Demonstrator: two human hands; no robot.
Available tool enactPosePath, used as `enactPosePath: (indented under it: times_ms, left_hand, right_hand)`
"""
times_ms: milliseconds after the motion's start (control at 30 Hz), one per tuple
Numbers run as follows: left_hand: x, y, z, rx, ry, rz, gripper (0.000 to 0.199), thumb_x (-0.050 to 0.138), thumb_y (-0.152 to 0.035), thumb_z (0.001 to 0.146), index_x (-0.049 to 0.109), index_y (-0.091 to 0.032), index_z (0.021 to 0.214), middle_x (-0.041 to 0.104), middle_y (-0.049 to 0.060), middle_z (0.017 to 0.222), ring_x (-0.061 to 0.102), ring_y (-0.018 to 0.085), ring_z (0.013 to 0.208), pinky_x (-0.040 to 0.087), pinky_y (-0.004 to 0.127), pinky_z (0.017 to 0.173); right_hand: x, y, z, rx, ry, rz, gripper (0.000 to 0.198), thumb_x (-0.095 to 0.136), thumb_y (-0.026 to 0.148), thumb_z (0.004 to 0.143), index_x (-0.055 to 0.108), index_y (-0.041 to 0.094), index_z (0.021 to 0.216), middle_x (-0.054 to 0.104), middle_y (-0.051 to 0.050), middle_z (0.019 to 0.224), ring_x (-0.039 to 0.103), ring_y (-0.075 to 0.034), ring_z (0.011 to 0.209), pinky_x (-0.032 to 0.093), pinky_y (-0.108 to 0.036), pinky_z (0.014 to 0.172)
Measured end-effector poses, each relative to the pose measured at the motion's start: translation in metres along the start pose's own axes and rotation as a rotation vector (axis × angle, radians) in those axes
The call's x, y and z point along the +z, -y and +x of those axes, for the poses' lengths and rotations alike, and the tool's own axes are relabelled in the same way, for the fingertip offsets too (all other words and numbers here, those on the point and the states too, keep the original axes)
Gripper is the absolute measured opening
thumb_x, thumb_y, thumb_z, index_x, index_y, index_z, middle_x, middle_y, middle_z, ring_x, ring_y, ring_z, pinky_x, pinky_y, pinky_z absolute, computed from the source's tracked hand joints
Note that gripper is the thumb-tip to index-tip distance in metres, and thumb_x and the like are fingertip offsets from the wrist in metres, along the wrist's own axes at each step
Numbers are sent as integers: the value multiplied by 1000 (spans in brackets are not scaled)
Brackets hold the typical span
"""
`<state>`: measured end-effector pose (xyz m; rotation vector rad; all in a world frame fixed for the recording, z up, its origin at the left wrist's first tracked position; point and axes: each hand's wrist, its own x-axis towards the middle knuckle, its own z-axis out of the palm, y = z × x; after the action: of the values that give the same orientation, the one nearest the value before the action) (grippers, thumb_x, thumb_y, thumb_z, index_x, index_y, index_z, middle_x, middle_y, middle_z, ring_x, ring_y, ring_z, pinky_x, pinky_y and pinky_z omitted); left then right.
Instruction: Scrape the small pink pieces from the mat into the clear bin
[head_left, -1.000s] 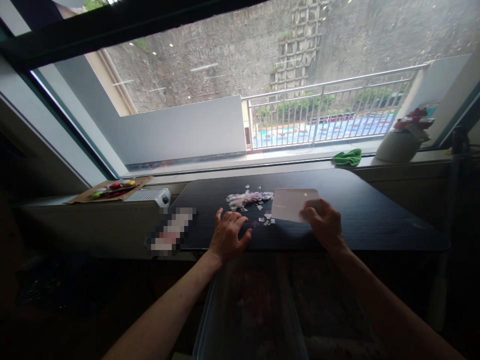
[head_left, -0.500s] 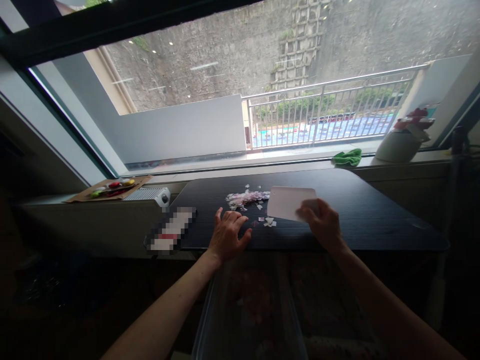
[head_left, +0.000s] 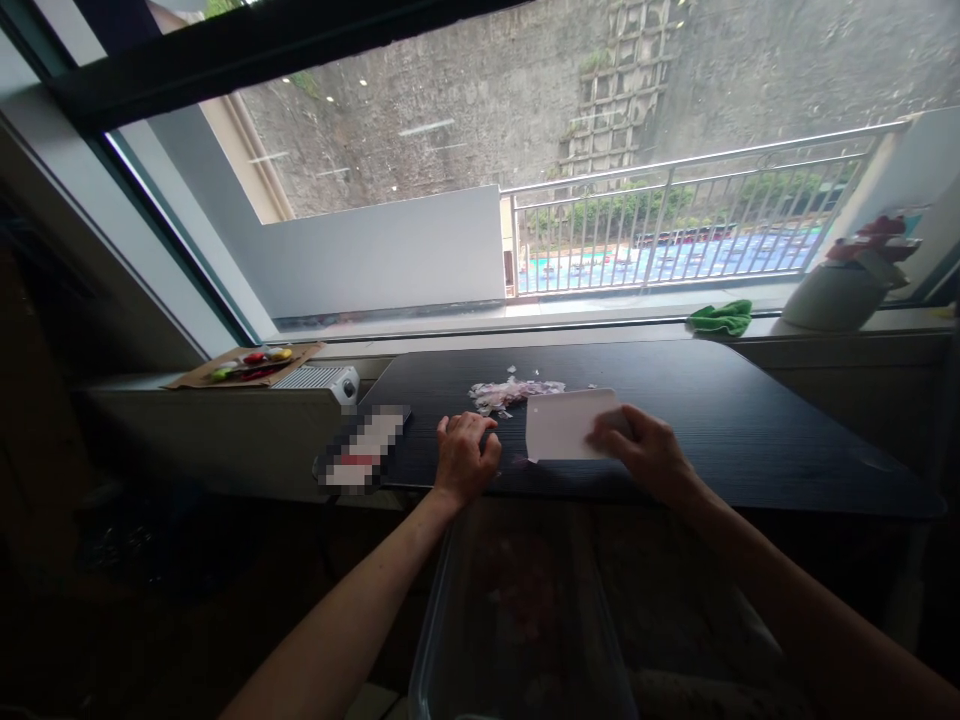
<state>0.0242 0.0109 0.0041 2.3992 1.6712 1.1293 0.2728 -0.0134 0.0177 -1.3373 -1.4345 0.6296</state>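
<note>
My right hand (head_left: 649, 450) grips a flat white scraper (head_left: 566, 425) by its right end, fingers and thumb closed on it. The scraper is tilted over the dark table, its lower edge near the front. A few pale scraps show at its lower left corner. To its left, my left hand (head_left: 466, 455) rests at the table's front part with fingers loosely bent and thumb a little apart, nothing visible in it. Just beyond both hands lies a heap of small whitish-pink scraps (head_left: 510, 395), with some loose bits around it.
The dark table (head_left: 750, 430) stands against the window sill. A phone-like blurred object (head_left: 364, 450) lies at its left end. A clear plastic bin (head_left: 427, 620) is below the front edge. A green cloth (head_left: 720, 318) and a pale jug (head_left: 832, 295) stand on the sill.
The scraper has come down and nearer the front edge, now covering the small scraps there. My left hand's fingers have drawn in from a wider spread. The camera has turned slightly left.
</note>
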Motion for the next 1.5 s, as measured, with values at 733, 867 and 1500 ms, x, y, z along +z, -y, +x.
enactPosePath:
  times_ms: [733,867,1500]
  left_hand:
    - [-1,-2,1,-33,17,8,21,43,-24,83,62,-22,90,67,5,100,58,23,101,28,51,107]
    - [-1,-1,1,-27,14,6,21,43,-23,82,62,-22,90,67,5,99,58,23,101,28,51,107]
    - [-2,-4,-1,-6,42,22,20,46,-23,82,63,-20,92,68,5,100,58,24,102,25,52,109]
  right_hand:
    - [13,15,-9,91,168,133,20,64,36,66,65,18,76,68,-2,69,63,-18,63,52,-30,59]
    - [14,12,-11,90,174,149,20,64,35,67,65,18,77,68,-2,69,63,-18,63,53,-30,60]
    - [-46,9,-1,109,-74,-115,18,63,34,65,66,19,73,64,0,63,57,-15,58,45,-25,52]
